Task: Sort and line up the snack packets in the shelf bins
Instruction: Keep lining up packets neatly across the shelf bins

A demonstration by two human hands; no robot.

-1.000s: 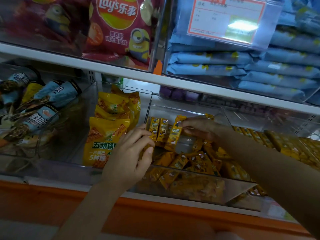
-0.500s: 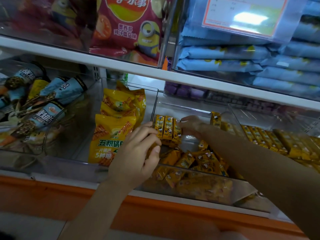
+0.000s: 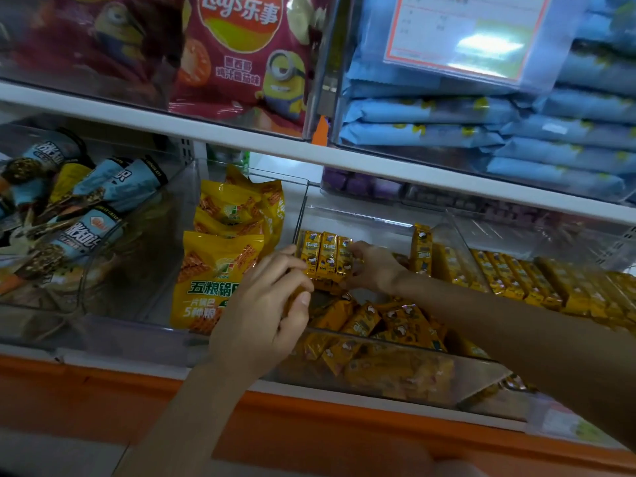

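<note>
The one view comes from a camera worn on the person's head, facing forward and a little down into a store shelf (image 3: 241, 137) from close by. The clear bin (image 3: 344, 211) of small yellow packets (image 3: 327, 256) sits mid-frame (the wide lens bows the shelf's white edge), and the left hand (image 3: 261, 315) and right hand (image 3: 373, 266) reach in from the bottom and right edges.

Three small yellow packets (image 3: 327, 256) stand upright, side by side, squeezed between the left hand (image 3: 261, 315) and the right hand (image 3: 373, 266) at the clear bin's (image 3: 358, 222) back-left corner. Below the right hand, matching loose packets (image 3: 395, 321) lie jumbled.
</note>
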